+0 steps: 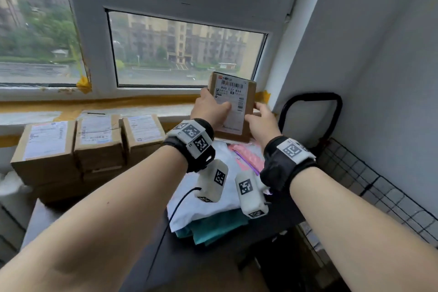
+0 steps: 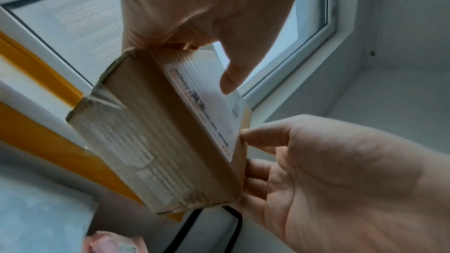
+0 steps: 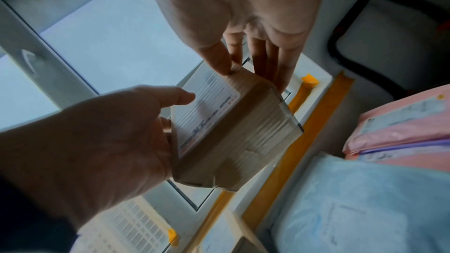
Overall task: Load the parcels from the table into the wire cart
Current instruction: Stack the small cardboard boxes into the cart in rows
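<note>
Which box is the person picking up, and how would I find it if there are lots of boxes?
Look at the window and go to its lower right corner, next to the wall. There, a small brown cardboard box is held between the left hand and the right hand. Unlike the other boxes stacked low on the left, it is lifted up, its white barcode label facing you.

Both arms outstretched, left hand (image 1: 211, 107) gripping, right hand (image 1: 262, 118) gripping

You've got a small brown cardboard parcel (image 1: 233, 104) tilted up by the window, white label facing you; more boxed parcels (image 1: 94, 142) sit left, wire cart (image 1: 369, 185) right.
</note>
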`<action>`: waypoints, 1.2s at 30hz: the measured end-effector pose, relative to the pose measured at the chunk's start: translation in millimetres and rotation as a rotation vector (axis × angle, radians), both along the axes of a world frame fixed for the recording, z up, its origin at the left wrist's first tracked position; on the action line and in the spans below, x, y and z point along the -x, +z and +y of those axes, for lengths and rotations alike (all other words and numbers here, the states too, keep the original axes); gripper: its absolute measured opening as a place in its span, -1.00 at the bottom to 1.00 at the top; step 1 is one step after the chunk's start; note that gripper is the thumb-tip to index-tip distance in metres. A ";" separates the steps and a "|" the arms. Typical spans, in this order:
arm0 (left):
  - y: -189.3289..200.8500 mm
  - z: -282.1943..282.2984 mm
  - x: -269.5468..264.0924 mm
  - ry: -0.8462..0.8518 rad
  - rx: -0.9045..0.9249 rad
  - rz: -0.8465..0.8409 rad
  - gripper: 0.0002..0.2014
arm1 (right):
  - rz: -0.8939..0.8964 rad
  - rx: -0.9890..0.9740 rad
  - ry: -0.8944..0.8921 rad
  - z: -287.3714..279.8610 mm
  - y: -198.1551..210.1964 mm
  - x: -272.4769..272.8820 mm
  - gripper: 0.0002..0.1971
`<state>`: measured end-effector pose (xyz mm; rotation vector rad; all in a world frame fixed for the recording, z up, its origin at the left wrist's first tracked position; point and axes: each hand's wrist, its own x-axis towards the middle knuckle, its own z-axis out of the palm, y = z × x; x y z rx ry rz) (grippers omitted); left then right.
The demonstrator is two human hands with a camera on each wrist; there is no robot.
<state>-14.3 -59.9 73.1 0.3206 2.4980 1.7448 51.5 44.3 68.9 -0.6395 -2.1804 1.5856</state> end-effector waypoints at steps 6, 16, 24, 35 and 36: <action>-7.7 109.4 -81.4 -0.090 0.049 0.016 -0.52 | -0.005 -0.035 -0.106 101.7 -11.6 -88.6 -0.55; -33.1 285.1 -188.3 -0.208 0.049 -0.022 -0.54 | -0.063 -0.120 -0.175 279.8 -27.2 -214.7 -0.50; -53.9 377.6 -204.8 -0.280 0.097 -0.058 -0.60 | -0.082 -0.097 -0.195 383.0 -51.2 -239.8 -0.49; -102.4 515.8 -130.7 -0.330 0.166 -0.108 -0.71 | -0.236 -0.116 -0.217 523.5 -91.5 -173.4 -0.47; -105.7 527.1 -121.0 -0.334 0.171 -0.128 -0.74 | -0.256 -0.119 -0.205 535.6 -93.9 -163.9 -0.47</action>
